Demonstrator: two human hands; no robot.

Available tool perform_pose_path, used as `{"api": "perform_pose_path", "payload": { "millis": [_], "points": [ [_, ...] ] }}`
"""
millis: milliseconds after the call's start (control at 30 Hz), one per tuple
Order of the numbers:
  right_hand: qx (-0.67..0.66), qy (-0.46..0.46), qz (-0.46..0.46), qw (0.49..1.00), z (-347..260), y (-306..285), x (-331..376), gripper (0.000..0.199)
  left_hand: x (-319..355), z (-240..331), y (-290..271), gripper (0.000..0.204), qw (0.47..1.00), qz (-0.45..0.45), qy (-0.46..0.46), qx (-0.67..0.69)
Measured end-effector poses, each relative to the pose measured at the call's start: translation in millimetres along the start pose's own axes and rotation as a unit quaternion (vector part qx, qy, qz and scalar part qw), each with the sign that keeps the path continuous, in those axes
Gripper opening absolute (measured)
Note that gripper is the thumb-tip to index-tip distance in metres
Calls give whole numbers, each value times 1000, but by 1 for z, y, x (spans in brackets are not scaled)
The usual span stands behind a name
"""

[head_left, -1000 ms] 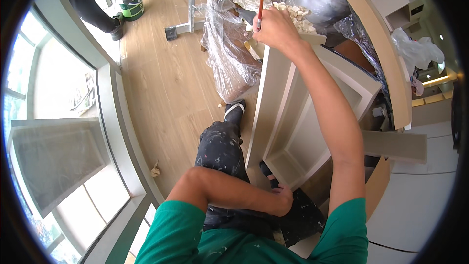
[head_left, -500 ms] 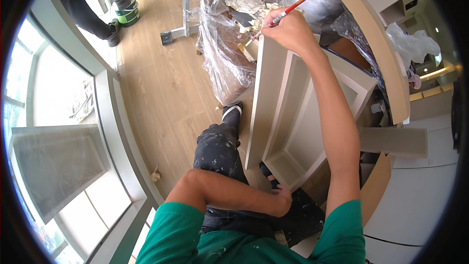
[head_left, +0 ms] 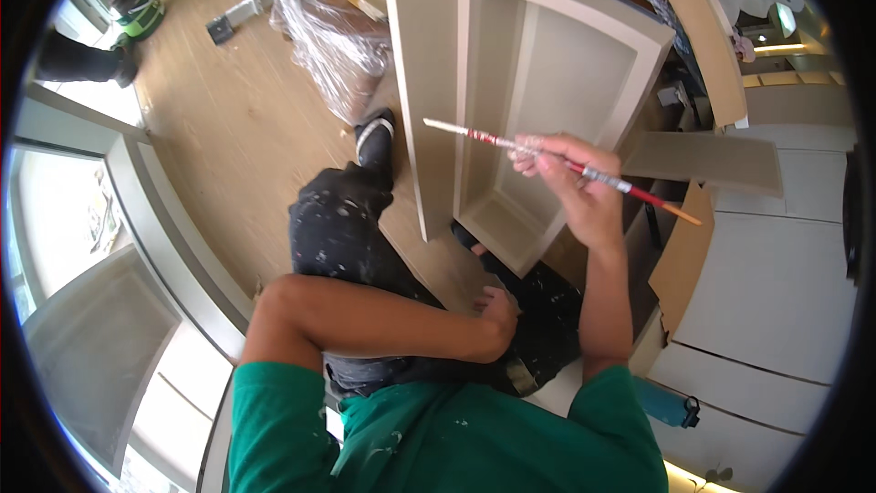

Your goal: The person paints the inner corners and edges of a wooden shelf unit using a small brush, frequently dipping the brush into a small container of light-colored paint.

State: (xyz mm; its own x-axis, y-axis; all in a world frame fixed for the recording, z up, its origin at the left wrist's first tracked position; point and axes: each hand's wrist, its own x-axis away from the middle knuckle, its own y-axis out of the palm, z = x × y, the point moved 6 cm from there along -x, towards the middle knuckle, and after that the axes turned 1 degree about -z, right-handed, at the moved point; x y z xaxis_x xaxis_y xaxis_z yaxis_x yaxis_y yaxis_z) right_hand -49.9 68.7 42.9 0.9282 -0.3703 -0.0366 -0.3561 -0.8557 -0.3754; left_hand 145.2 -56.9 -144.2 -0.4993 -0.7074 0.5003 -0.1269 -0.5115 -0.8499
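My right hand (head_left: pixel 584 184) is closed round a thin artist's paintbrush (head_left: pixel 484 136) with a red and silver handle. Its pale, paint-coated tip points left, above a beige cabinet-like frame (head_left: pixel 464 64) with a recessed panel. Along the frame's left side runs a long flat beige board (head_left: pixel 422 82). Lower down, my left hand (head_left: pixel 497 318) rests by my dark, paint-spattered trousers, its loosely bent fingers holding nothing I can see. My left forearm lies across my lap.
Clear plastic sheeting (head_left: pixel 319 27) covers something beyond the board. A green-labelled bucket (head_left: pixel 141 11) and another person's legs (head_left: pixel 78 59) are at the far left. A glazed window frame (head_left: pixel 160 219) borders the left; a brown cardboard strip (head_left: pixel 703 27) and a teal bottle (head_left: pixel 664 403) are at the right.
My right hand has drawn back from the board's far end toward me, and the brush now points left. The view has shifted. My left hand stays low near my leg.
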Motion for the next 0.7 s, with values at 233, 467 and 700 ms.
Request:
{"api": "perform_pose_path", "payload": {
  "millis": [233,467,700],
  "points": [
    [91,220,21,971,198,10,92,13,44,18,1,33,997,-11,69,-34],
    [184,232,13,955,320,2,117,12,11,13,28,37,994,-86,46,-50],
    [220,246,38,943,369,6,118,11,7,9,24,38,994,-91,36,-37]
  ]
}}
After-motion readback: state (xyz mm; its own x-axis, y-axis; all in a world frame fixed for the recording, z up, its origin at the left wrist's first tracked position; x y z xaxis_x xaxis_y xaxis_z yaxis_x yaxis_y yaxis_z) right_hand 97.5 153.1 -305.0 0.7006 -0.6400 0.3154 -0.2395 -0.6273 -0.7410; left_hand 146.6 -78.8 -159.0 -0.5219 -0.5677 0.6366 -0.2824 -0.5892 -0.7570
